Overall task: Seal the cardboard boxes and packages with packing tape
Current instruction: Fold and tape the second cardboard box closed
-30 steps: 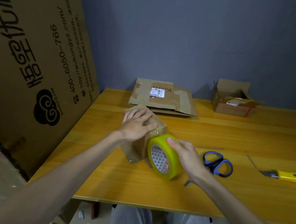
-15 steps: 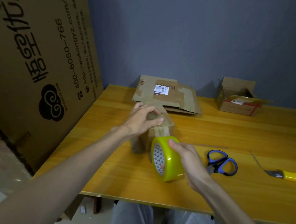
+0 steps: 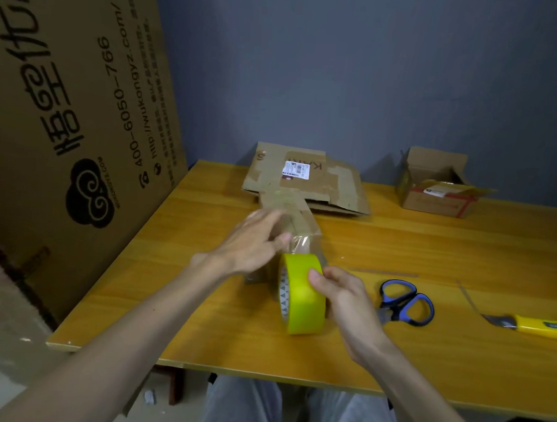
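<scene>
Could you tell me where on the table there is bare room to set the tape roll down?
Bare wood lies along the near edge of the table, left of the tape roll, and between the scissors and the open box. It is crowded around the small box, under the left hand and right hand.
</scene>
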